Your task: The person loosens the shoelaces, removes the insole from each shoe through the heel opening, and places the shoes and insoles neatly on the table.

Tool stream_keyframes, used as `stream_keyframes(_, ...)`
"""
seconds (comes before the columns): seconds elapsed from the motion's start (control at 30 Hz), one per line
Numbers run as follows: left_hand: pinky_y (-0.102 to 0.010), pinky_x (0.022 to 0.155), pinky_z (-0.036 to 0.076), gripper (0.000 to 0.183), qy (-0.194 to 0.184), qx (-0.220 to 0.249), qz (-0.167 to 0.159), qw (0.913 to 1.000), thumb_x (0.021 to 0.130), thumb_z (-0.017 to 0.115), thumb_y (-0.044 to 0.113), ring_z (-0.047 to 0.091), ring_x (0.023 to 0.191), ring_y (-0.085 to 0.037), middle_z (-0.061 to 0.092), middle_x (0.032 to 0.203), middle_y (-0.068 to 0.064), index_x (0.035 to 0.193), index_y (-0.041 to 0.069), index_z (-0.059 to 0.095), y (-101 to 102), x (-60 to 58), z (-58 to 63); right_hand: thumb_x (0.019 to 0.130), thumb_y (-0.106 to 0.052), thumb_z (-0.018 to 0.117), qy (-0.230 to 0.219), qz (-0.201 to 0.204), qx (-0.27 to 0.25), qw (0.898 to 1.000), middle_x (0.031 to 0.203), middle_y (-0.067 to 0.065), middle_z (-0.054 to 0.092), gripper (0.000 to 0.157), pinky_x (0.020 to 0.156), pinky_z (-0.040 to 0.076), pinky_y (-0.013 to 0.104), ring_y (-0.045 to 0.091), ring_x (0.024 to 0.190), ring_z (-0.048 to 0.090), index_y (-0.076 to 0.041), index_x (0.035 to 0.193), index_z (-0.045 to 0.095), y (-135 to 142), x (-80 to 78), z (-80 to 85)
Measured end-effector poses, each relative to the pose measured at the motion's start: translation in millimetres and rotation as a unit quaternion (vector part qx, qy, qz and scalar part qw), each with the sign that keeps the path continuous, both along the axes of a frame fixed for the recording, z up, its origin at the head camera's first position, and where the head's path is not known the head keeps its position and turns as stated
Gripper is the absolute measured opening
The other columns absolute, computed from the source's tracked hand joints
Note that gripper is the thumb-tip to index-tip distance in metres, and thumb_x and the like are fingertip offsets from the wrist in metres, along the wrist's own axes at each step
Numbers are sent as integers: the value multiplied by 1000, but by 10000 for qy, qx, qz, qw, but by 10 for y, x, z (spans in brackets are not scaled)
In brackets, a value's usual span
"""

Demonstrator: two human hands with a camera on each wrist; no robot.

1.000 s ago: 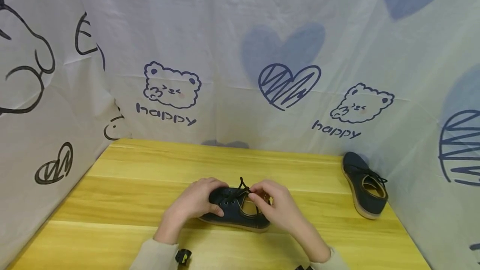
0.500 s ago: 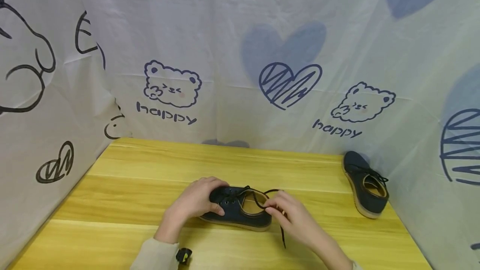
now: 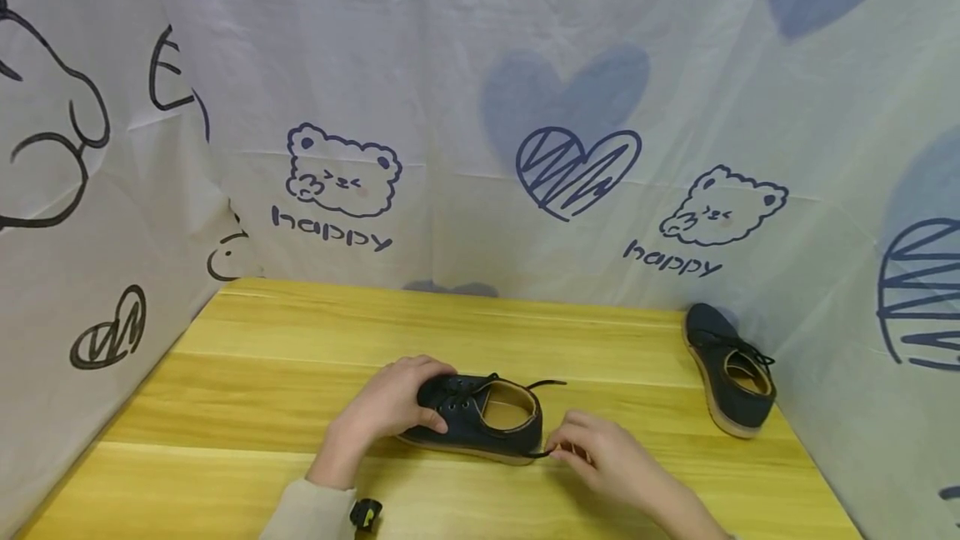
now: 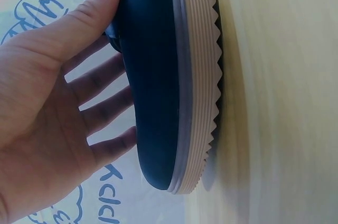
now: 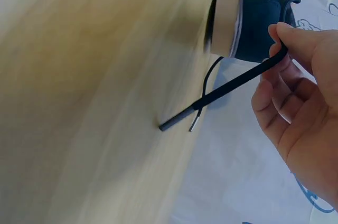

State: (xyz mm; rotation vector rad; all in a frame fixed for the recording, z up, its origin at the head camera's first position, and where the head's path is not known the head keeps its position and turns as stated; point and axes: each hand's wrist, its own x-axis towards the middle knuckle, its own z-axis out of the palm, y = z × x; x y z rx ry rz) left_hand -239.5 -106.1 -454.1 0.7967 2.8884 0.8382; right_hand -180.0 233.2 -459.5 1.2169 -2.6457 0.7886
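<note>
A dark navy lace-up shoe (image 3: 487, 438) with a tan sole lies on the table, toe to the left and heel to the right. My left hand (image 3: 393, 400) grips its front part, the thumb on the near side by the eyelets. In the left wrist view that hand (image 4: 58, 86) reaches over the upper, its fingertips partly hidden. Beside the heel, my right hand (image 3: 603, 457) pinches one black shoelace (image 3: 538, 454). The right wrist view shows this lace (image 5: 237, 82) between thumb and fingers, its tipped end sticking out. The other lace end (image 3: 551, 382) trails behind the heel.
A matching navy shoe (image 3: 727, 373), its lace in a bow, stands at the table's right back edge by the cloth wall. The yellow wood-grain table (image 3: 225, 407) is bordered by printed white cloth (image 3: 450, 107). A small black object (image 3: 366, 515) is near the left sleeve.
My right hand has moved from the lacing over the shoe, right and toward me, drawing one lace past the heel. The raised lace loop is gone. My left hand stays on the shoe.
</note>
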Motion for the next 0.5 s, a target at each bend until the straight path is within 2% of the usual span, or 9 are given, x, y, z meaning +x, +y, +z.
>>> stream_keyframes(0.27, -60, 110, 42, 74, -40, 7, 18, 10000, 69, 97, 33, 59, 127, -38, 66, 137, -8, 135, 16, 68, -5, -10, -3, 99, -16, 72, -65, -48, 413, 9991, 93, -13, 61, 6, 65, 50, 18, -6, 78, 53, -19, 103, 75, 24, 17, -68)
stream_keyframes(0.5, -61, 109, 42, 73, -55, 48, 11, 10000, 70, 97, 32, 59, 127, -38, 66, 136, -9, 134, 16, 69, -7, -12, 1, 101, -20, 70, -861, -135, 743, 9934, 95, -16, 60, 7, 66, 51, 20, -6, 79, 53, -21, 107, 74, 21, 4, -89)
